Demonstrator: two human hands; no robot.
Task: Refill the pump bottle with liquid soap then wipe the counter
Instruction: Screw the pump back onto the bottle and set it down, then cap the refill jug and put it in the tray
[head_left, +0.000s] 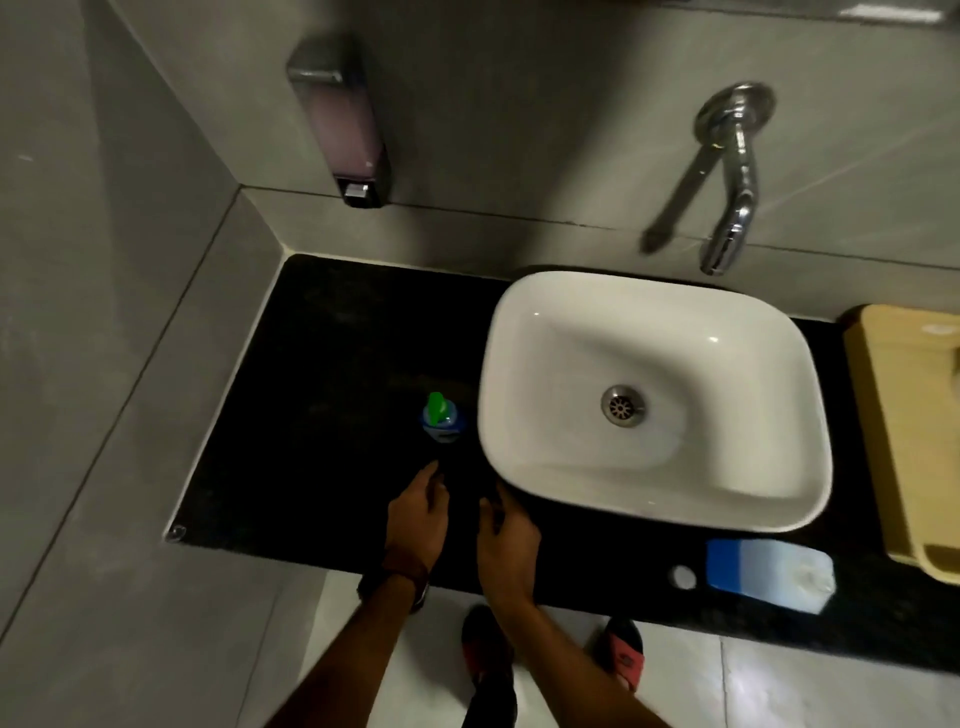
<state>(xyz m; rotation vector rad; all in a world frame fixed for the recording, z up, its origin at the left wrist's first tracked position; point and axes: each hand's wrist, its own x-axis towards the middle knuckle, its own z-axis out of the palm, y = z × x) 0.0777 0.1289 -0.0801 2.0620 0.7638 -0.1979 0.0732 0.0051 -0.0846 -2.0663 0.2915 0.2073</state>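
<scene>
Pump bottle (440, 422) with a green pump head stood upright on the black counter (322, 415), just left of the white basin (545, 467) and apart from both hands.

By size, the counter ran from the grey tiled corner on the left to past the basin on the right. The basin sat on it, with a metal drain (623, 406) at its centre and a chrome tap (730, 192) mounted on the wall above. A wall soap dispenser (340, 119) hung over the counter's left half. A yellowish plastic item (904, 415) lay at the right edge. A blue and white refill pouch (769, 574) lay flat near the counter's front edge, with a small white cap (683, 577) just left of it.

The left hand (418, 512) hovered in front of the bottle, fingers loosely spread and holding nothing. The right hand (506, 545) was beside it, near the basin's front corner, fingers also spread and empty.
</scene>
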